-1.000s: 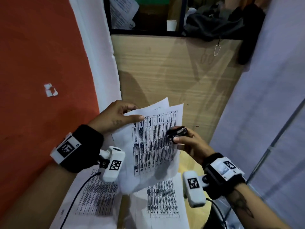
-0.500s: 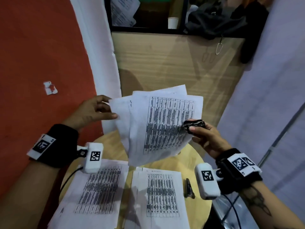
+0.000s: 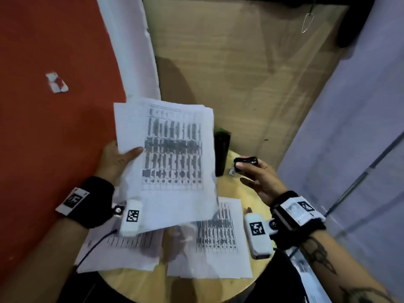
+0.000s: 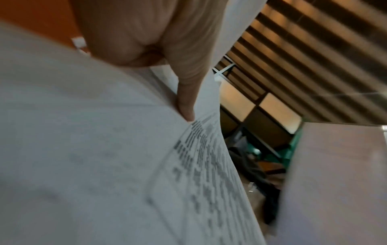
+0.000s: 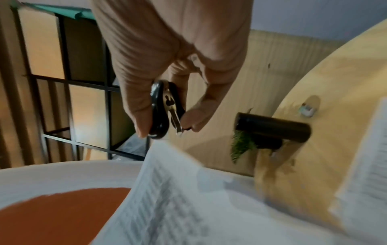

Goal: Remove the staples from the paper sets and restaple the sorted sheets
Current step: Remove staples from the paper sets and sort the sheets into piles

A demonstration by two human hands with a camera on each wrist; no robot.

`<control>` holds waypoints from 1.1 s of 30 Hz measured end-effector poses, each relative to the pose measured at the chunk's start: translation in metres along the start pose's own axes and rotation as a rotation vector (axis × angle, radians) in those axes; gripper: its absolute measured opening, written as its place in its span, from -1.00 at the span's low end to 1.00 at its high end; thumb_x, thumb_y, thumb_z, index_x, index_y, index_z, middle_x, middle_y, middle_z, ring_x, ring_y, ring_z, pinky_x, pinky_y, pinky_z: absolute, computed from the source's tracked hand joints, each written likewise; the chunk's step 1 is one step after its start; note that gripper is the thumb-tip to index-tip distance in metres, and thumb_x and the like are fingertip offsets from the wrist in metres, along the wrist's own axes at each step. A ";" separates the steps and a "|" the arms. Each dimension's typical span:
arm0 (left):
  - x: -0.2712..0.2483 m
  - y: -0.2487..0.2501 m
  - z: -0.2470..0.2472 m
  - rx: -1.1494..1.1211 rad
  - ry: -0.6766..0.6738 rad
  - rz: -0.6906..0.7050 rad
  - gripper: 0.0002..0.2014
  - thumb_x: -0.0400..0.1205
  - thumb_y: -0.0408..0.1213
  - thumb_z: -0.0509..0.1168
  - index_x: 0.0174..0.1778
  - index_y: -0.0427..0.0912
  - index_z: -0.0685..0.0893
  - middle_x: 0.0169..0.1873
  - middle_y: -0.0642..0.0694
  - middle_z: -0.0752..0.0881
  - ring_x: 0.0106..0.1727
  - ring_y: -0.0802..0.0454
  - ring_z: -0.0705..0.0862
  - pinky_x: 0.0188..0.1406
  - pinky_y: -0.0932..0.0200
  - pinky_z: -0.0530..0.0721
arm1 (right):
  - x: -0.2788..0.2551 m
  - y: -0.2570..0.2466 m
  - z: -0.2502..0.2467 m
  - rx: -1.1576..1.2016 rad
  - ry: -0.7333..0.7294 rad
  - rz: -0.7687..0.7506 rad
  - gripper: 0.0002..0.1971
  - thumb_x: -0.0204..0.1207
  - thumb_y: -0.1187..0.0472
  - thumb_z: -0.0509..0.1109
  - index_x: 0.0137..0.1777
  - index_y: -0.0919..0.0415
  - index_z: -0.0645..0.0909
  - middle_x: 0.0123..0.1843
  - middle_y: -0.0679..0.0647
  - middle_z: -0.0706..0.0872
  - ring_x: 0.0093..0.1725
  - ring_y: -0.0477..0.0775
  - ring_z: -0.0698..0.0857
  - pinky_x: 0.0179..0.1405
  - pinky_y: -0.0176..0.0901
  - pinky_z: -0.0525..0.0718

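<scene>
**Paper set in the left hand, staple remover in the right**

From the head view, the left hand (image 3: 115,158) held a paper set (image 3: 168,162) up above the table (image 3: 135,283), its grip grasping the sheets' left edge with the thumb laid across the printed front. To the right of that grip, well apart from the sheets, the right hand (image 3: 258,178) pinched a black staple remover (image 3: 246,161) between thumb and fingers. Below both hands, two more paper sets lay flat on the round wooden table: a left stack (image 3: 122,252) under the left wrist and a right stack (image 3: 216,243) just beside the right wrist. A dark pot (image 3: 222,154) with a bit of green stood on the table between the held sheets and the right hand.

From the left wrist view, the left hand (image 4: 146,41) showed one finger pressed along the sheets' edge, the paper set (image 4: 104,165) curving away below it, blurred.

From the right wrist view, the right hand (image 5: 167,54) gripped the staple remover (image 5: 162,107), thumb on one side and fingers on the other, its metal claws pointing toward the corner of the paper set (image 5: 178,190) just below the grip, not touching. The pot (image 5: 272,129) stood beyond on the table (image 5: 335,99).
</scene>
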State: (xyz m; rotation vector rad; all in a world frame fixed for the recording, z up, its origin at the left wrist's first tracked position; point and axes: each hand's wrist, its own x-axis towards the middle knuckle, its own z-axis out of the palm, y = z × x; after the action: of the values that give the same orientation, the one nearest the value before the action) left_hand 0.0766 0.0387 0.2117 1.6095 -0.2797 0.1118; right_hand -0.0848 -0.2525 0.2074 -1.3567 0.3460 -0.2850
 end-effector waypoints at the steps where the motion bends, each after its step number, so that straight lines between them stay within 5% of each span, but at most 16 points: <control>1: 0.003 -0.014 -0.011 0.035 0.031 -0.038 -0.77 0.53 -0.55 0.36 0.09 -0.32 0.62 -0.25 0.09 0.80 -0.42 0.43 0.67 -0.34 0.52 0.60 | 0.000 0.014 -0.007 -0.017 0.025 0.035 -0.86 0.42 0.34 0.45 -0.12 0.07 0.63 -0.35 -0.15 0.75 -0.29 -0.24 0.70 -0.24 -0.31 0.57; 4: 0.008 -0.066 -0.045 0.193 0.074 -0.195 -0.64 0.60 -0.51 0.31 0.31 -0.53 0.53 0.16 -0.33 0.68 -0.11 -0.02 0.66 -0.19 0.23 0.56 | -0.002 0.057 -0.024 -0.063 0.109 0.145 -0.87 0.41 0.34 0.47 -0.12 0.12 0.62 -0.30 -0.06 0.75 -0.21 -0.13 0.70 -0.17 -0.25 0.58; 7: 0.005 -0.125 -0.073 0.375 0.081 -0.348 -0.62 0.60 -0.49 0.32 0.30 -0.60 0.52 0.27 -0.53 0.58 0.02 -0.23 0.64 -0.15 0.17 0.50 | -0.013 0.106 -0.030 -0.151 0.143 0.251 -0.87 0.37 0.35 0.51 -0.13 0.20 0.65 -0.28 0.01 0.75 -0.15 -0.03 0.69 -0.19 -0.22 0.56; 11: 0.000 -0.190 -0.091 0.538 0.035 -0.517 -0.56 0.56 -0.44 0.39 0.35 -0.51 0.53 0.24 -0.51 0.61 0.17 -0.28 0.64 -0.04 0.20 0.55 | -0.027 0.167 -0.028 -0.364 0.057 0.363 -0.84 0.28 0.44 0.58 -0.16 0.35 0.69 -0.35 0.03 0.72 -0.26 -0.07 0.70 -0.10 -0.10 0.53; 16: 0.007 -0.225 -0.091 0.662 0.008 -0.674 -0.62 0.63 -0.39 0.32 0.31 -0.54 0.54 0.28 -0.49 0.59 0.19 -0.35 0.63 -0.10 0.09 0.48 | -0.021 0.212 -0.031 -0.659 -0.088 0.473 -0.75 0.16 0.18 0.68 -0.17 0.10 0.75 0.00 0.13 0.59 0.20 0.14 0.61 0.20 0.04 0.58; 19: 0.017 -0.230 -0.092 0.740 -0.026 -0.669 -0.54 0.64 -0.38 0.31 0.44 -0.48 0.44 0.37 -0.46 0.53 0.33 -0.42 0.56 0.16 -0.06 0.54 | -0.017 0.215 -0.032 -0.697 -0.140 0.583 -0.47 0.14 0.08 0.68 0.07 0.29 0.65 0.10 0.25 0.67 0.17 0.15 0.63 0.17 0.01 0.60; 21: 0.025 -0.237 -0.090 0.857 0.012 -0.601 -0.33 0.58 -0.30 0.40 0.56 -0.39 0.27 0.48 -0.43 0.41 0.46 -0.40 0.43 0.41 -0.20 0.42 | -0.014 0.215 -0.032 -0.697 -0.157 0.604 -0.71 0.27 0.15 0.63 -0.08 0.16 0.64 0.17 0.29 0.65 0.15 0.18 0.62 0.17 -0.02 0.58; 24: 0.020 -0.223 -0.054 1.059 0.102 -0.406 -0.24 0.54 -0.16 0.43 0.58 -0.28 0.21 0.53 -0.38 0.30 0.53 -0.38 0.27 0.43 -0.34 0.33 | -0.012 0.219 -0.032 -0.728 -0.147 0.591 -0.74 0.22 0.12 0.64 -0.27 0.04 0.57 0.18 0.36 0.61 0.18 0.25 0.61 0.22 0.05 0.57; 26: 0.008 -0.213 -0.008 1.049 0.001 -0.264 -0.35 0.55 -0.19 0.42 0.53 -0.26 0.35 0.48 -0.35 0.37 0.49 -0.35 0.31 0.35 -0.27 0.36 | -0.011 0.226 -0.033 -0.756 -0.155 0.574 -0.70 0.16 0.05 0.64 -0.22 0.14 0.63 0.14 0.37 0.57 0.19 0.28 0.58 0.24 0.13 0.55; 28: -0.006 -0.215 0.040 0.987 -0.171 -0.201 -0.44 0.55 -0.21 0.42 0.46 -0.25 0.46 0.41 -0.36 0.47 0.43 -0.33 0.40 0.35 -0.18 0.41 | -0.012 0.233 -0.034 -0.775 -0.157 0.558 -0.66 0.30 0.13 0.62 -0.03 0.33 0.68 0.10 0.34 0.56 0.20 0.26 0.56 0.27 0.11 0.53; 33: -0.039 -0.242 0.125 0.884 -0.461 -0.513 -0.26 0.49 -0.05 0.47 0.53 -0.22 0.35 0.45 -0.35 0.41 0.48 -0.29 0.41 0.44 -0.10 0.42 | -0.011 0.237 -0.041 -0.790 -0.120 0.556 -0.45 0.38 0.16 0.56 0.31 0.41 0.54 0.34 0.38 0.52 0.39 0.28 0.48 0.33 -0.02 0.44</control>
State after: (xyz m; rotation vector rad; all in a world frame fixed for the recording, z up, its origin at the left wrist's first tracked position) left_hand 0.0863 -0.0730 -0.0398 2.5314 -0.1610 -0.6189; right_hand -0.1112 -0.2392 -0.0311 -1.9603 0.7634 0.4460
